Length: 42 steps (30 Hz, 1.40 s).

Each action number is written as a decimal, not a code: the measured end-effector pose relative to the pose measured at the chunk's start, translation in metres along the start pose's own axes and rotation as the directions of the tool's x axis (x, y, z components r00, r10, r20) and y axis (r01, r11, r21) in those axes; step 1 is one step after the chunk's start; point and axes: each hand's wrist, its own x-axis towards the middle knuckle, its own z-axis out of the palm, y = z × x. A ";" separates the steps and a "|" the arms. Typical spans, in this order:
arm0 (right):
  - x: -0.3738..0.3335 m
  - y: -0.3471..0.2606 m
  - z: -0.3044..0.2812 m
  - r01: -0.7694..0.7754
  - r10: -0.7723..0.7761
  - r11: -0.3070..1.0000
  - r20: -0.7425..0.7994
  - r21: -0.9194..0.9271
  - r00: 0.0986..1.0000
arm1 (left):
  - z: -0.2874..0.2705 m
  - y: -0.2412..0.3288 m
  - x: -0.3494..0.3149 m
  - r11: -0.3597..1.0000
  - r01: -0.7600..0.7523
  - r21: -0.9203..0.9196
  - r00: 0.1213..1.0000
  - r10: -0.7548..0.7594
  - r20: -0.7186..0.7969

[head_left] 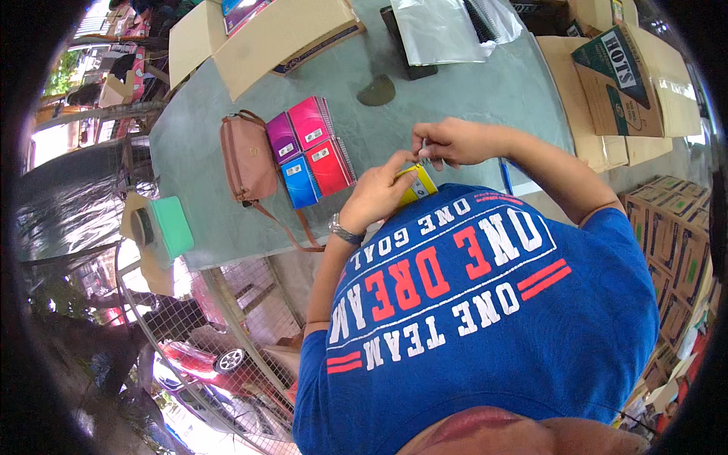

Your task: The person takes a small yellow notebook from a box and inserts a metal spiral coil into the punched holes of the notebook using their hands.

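Close to my shirt at the table's edge, my left hand [381, 189] grips a small yellow notebook [419, 186], its fingers over the top edge. A metal watch circles that wrist. My right hand [453, 142] is closed in a pinch just above the notebook's upper corner. Something small and greyish shows between its fingers, too small to make out; it may be touching the notebook. My shirt hides the notebook's lower part. To the left lie spiral-bound notebooks in groups: purple [283, 139], pink [309, 121], blue [299, 182] and red [330, 164].
A brown-pink shoulder bag [249, 159] lies left of the notebooks, its strap trailing toward me. An open carton [284, 42] stands at the far left. Plastic sheeting [440, 34] covers part of the far edge. Cartons [622, 83] stand at right, a green container [172, 226] at left.
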 end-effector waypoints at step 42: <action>0.006 0.004 0.007 0.536 -0.623 0.730 -0.090 -0.423 0.777 | 0.017 -0.036 -0.002 0.988 -0.101 -0.113 0.977 0.077 -0.197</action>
